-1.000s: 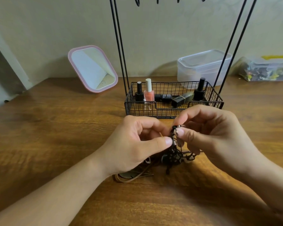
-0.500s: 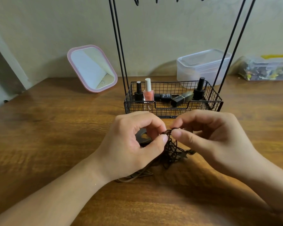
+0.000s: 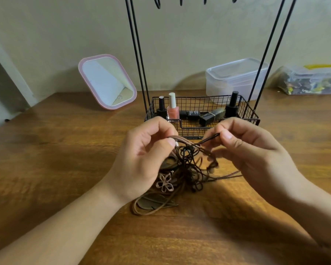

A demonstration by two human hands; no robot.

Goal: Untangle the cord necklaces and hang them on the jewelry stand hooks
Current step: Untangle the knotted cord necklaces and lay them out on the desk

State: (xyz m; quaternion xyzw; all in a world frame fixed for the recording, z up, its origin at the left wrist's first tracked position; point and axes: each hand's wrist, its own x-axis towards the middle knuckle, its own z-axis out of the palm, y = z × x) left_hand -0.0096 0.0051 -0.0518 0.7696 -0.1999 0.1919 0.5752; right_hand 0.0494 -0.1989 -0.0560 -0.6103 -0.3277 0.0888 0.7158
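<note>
Hands pulling tangled cords apart above the table

The left hand (image 3: pixel 141 159) is pinching brown cords while the right hand (image 3: pixel 256 155) is pinching a dark cord; the cord necklaces (image 3: pixel 191 163) are stretching sideways between them, the jewelry stand (image 3: pixel 201 113) standing just behind.

Head view, forward-down, close over hands (image 3: pixel 180 157), edges perhaps warped.

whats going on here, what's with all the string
A person is picking apart a tangle of cord necklaces over a wooden table. The left hand pinches a brown cord and the right hand pinches a dark one, with the knot between them. Pendants, including a flower, lie below. The jewelry stand behind holds nail polish bottles in its basket; nothing shows on the hooks in view.
</note>
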